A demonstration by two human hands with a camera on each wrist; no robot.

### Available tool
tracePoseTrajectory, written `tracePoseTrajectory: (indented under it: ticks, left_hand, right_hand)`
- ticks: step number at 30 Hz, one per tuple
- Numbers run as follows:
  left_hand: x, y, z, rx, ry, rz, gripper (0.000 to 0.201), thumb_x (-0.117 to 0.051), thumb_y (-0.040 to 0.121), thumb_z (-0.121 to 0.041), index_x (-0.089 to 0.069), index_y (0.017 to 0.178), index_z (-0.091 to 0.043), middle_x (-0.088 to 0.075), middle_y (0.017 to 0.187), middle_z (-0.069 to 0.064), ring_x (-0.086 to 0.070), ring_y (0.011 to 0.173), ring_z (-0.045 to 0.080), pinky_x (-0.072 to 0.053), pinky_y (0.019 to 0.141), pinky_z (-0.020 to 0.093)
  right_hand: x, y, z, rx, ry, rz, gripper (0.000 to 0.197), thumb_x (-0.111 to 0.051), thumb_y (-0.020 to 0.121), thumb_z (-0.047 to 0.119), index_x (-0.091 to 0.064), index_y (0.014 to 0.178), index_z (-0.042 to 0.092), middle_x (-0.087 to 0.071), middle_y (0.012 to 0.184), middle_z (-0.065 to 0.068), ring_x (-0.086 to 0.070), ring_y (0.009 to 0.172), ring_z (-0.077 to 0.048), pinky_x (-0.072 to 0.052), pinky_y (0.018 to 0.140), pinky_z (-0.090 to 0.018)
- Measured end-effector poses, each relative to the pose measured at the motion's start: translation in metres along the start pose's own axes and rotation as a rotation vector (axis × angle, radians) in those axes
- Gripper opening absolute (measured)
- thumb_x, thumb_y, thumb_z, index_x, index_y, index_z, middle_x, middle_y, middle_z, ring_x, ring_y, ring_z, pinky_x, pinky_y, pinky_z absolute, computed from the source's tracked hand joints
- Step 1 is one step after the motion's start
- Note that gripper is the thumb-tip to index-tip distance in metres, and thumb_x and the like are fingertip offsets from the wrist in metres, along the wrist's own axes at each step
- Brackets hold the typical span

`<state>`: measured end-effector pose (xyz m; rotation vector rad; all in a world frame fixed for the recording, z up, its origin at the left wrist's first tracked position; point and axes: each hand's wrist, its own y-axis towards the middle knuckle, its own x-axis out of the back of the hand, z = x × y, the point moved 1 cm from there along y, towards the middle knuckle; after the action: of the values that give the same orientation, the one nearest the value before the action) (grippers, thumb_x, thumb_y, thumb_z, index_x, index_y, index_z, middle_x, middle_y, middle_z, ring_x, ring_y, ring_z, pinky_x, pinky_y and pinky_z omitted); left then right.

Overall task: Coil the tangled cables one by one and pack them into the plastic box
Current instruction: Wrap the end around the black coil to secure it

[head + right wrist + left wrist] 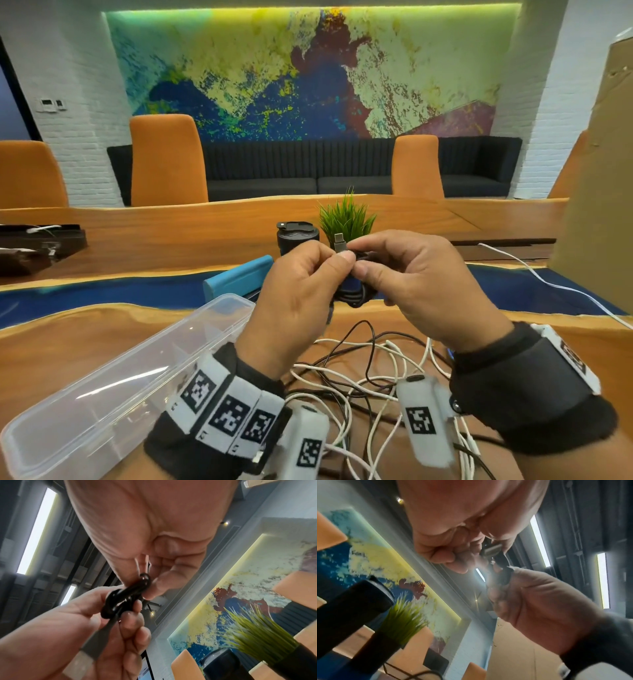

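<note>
Head view, centre: left hand [294, 291] and right hand [421, 284] each pinch black coil [356, 291]; tie apparently blue. Box [113, 394] lower left, open.

Both hands were raised at twelve o'clock, fingertips meeting; the left hand [294, 291] and right hand [424, 287] each pinched the same black cable [125, 596], wrists banded.

I saw a glossy black cable coil [126, 596] with a dull metal plug [339, 240], a clear smooth plastic box [113, 387], and a polished wood counter [68, 342] with glossy blue inlay.
</note>
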<state>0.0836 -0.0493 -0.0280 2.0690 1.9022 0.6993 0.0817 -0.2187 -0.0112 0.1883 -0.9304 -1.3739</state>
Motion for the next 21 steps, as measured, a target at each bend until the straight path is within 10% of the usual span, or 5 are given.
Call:
tracePoseTrajectory:
  ticks: [5, 7, 12, 17, 21]
  left_hand:
    - [0.009, 0.0, -0.008, -0.009, 0.044, 0.041, 0.024, -0.061, 0.096, -0.029, -0.071, 0.083, -0.011, -0.066, 0.069, 0.008, -0.059, 0.058, 0.026, -0.047, 0.045, 0.039]
    - [0.009, -0.001, -0.01, 0.001, 0.055, 0.076, 0.027, -0.059, 0.096, -0.03, -0.072, 0.087, -0.008, -0.069, 0.079, 0.017, -0.065, 0.069, 0.032, -0.054, 0.06, 0.052]
    - [0.008, 0.0, -0.006, -0.003, 0.182, 0.122, 0.031, -0.056, 0.098, -0.038, -0.074, 0.084, -0.017, -0.071, 0.077, 0.001, -0.064, 0.077, 0.014, -0.051, 0.071, 0.032]
    - [0.019, 0.003, -0.011, 0.022, 0.207, 0.076, 0.03, -0.056, 0.096, -0.043, -0.075, 0.087, -0.02, -0.074, 0.084, -0.002, -0.063, 0.088, 0.018, -0.041, 0.074, 0.035]
    - [0.024, 0.005, -0.013, 0.022, 0.205, 0.075, 0.024, -0.058, 0.094, -0.045, -0.075, 0.09, -0.029, -0.074, 0.083, -0.005, -0.063, 0.09, 0.023, -0.045, 0.085, 0.044]
  right_hand:
    - [0.004, -0.002, 0.012, 0.027, -0.112, 0.007, 0.016, -0.07, 0.087, 0.024, -0.071, 0.097, 0.037, -0.07, 0.088, 0.014, -0.066, 0.087, -0.005, -0.056, 0.074, -0.021]
    - [0.006, -0.002, 0.013, 0.011, -0.119, 0.002, 0.012, -0.07, 0.087, 0.022, -0.074, 0.094, 0.032, -0.071, 0.085, 0.012, -0.067, 0.084, -0.007, -0.058, 0.071, -0.027]
    - [0.017, -0.002, 0.005, -0.067, -0.17, -0.032, 0.006, -0.074, 0.084, 0.02, -0.078, 0.088, 0.018, -0.073, 0.08, 0.007, -0.069, 0.077, -0.01, -0.059, 0.07, -0.035]
    - [0.079, -0.012, -0.021, -0.299, -0.163, -0.142, 0.007, -0.073, 0.084, 0.006, -0.077, 0.089, 0.008, -0.068, 0.07, 0.002, -0.057, 0.051, 0.004, -0.041, 0.05, -0.007]
    - [0.14, -0.034, -0.063, -0.581, -0.373, -0.123, 0.004, -0.075, 0.084, 0.012, -0.076, 0.086, 0.015, -0.067, 0.069, -0.003, -0.049, 0.048, -0.002, -0.04, 0.047, -0.02]
